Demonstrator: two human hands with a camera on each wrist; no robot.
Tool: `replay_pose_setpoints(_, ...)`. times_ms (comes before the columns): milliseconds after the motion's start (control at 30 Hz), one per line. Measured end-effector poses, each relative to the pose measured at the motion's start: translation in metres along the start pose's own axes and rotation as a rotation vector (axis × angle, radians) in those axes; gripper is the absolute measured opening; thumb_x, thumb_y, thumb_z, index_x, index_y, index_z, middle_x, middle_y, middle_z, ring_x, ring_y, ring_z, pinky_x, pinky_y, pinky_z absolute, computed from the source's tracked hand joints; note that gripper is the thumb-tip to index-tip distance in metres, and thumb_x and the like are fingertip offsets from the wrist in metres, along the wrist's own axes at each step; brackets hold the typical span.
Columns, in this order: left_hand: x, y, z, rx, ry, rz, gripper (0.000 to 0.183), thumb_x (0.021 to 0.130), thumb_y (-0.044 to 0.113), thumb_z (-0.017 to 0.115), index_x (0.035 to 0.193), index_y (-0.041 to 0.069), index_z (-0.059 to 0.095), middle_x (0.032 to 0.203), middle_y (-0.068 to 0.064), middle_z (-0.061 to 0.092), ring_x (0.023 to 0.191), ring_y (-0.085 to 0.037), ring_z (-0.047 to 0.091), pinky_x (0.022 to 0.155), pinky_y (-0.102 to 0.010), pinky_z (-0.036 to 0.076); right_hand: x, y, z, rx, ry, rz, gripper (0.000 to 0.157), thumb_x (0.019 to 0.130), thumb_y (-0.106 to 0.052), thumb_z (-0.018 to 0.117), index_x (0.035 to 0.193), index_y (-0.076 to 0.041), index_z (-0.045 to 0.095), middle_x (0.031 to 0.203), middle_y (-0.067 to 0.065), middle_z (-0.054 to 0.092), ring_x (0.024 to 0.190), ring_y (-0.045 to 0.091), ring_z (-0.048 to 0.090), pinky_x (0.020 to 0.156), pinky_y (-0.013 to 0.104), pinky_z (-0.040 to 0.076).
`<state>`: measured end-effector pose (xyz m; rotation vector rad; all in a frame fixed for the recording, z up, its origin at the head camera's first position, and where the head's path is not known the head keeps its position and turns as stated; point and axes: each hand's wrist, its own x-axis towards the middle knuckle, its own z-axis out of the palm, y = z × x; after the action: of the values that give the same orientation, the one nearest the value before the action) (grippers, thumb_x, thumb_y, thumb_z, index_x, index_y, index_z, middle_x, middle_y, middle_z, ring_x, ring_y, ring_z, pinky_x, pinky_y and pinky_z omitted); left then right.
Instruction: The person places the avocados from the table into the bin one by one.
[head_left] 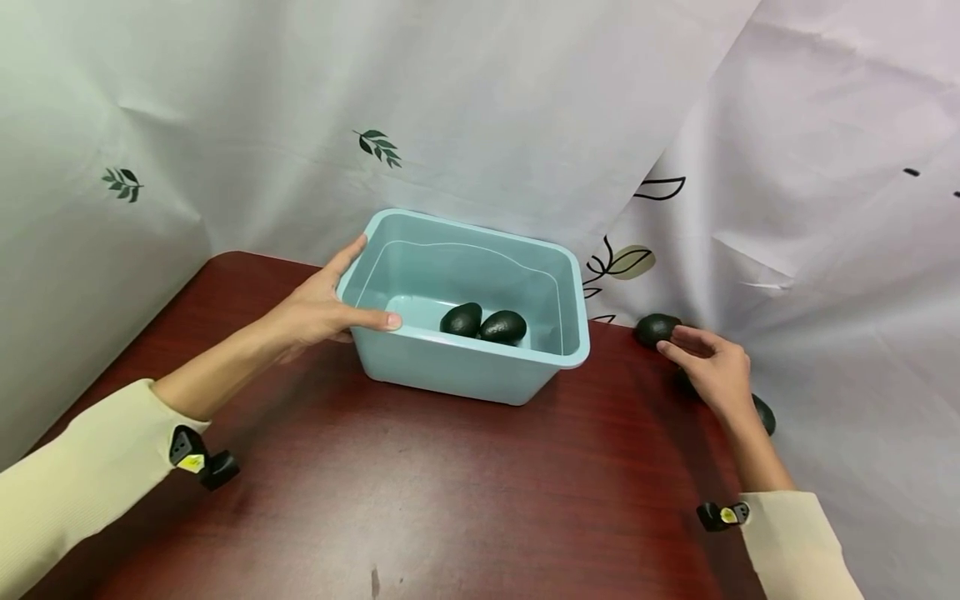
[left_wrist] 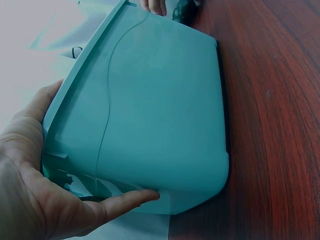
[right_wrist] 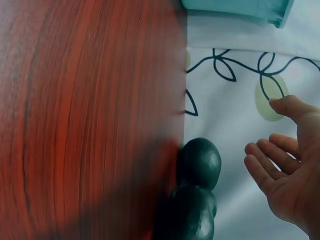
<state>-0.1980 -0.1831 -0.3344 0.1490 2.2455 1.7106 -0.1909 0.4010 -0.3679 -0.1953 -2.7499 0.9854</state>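
A light blue plastic bin is on the table, holding two dark green avocados near its front wall. My left hand grips the bin's left end, thumb along the front rim and fingers spread at the left rim. At the right, my right hand is above a row of avocados, its fingertips close to the farthest avocado. In the right wrist view, the fingers are loosely bent with nothing between them, beside the avocados. The hand partly hides the nearer avocados in the head view.
The dark red wooden table stretches in front of the bin. White cloth with leaf prints hangs behind and at both sides, meeting the table's back and right edges. The row of avocados lies along the right edge.
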Motion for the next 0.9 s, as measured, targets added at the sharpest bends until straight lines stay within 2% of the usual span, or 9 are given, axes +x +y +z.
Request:
replay_pose_setpoints(100,0.000,0.000,0.000,0.005,0.001,-0.002,0.136,0.091,0.033,0.097,0.178,0.054,-0.005,0.182,-0.013,0.030,0.152,-0.039,0.050,0.107,-0.057,0.063,0.000,0.005,-0.003,0.010,0.006,0.006,0.068,0.100,-0.058,0.083,0.149,-0.012,0.075,0.127,-0.010,0.083,0.101,-0.024,0.059,0.085,0.002,0.047)
replay_pose_setpoints(200,0.000,0.001,0.000,0.006,0.000,0.000,0.137,0.091,0.033,0.098,0.179,0.053,-0.005,0.182,-0.013,0.029,0.151,-0.039,0.050,0.109,-0.059,0.062,0.000,0.011,-0.006,0.026,0.010,0.016,0.067,0.100,-0.055,0.084,0.149,-0.010,0.075,0.115,-0.026,0.077,0.100,-0.023,0.060,0.083,0.002,0.048)
replay_pose_setpoints(400,-0.001,0.001,0.000,-0.001,0.005,-0.007,0.137,0.090,0.034,0.098,0.179,0.053,-0.004,0.181,-0.013,0.031,0.150,-0.038,0.053,0.110,-0.059,0.062,0.004,0.021,-0.012,0.049,0.034,0.036,0.067,0.099,-0.051,0.087,0.148,-0.006,0.074,0.099,-0.043,0.067,0.096,-0.024,0.061,0.082,0.002,0.049)
replay_pose_setpoints(633,0.001,0.000,0.000,0.001,0.001,-0.003,0.137,0.090,0.033,0.098,0.178,0.054,-0.005,0.182,-0.013,0.030,0.151,-0.039,0.051,0.109,-0.059,0.062,0.003,0.031,-0.021,0.052,0.060,0.074,0.067,0.099,-0.047,0.088,0.147,-0.002,0.074,0.086,-0.051,0.061,0.090,-0.025,0.060,0.079,0.002,0.048)
replay_pose_setpoints(900,0.002,-0.001,-0.001,-0.001,0.001,-0.003,0.136,0.091,0.032,0.097,0.178,0.056,-0.005,0.182,-0.013,0.029,0.152,-0.039,0.050,0.108,-0.059,0.063,-0.001,0.042,-0.029,-0.003,0.033,0.090,0.068,0.101,-0.050,0.085,0.150,-0.005,0.072,0.094,-0.049,0.062,0.085,-0.023,0.060,0.066,0.014,0.054)
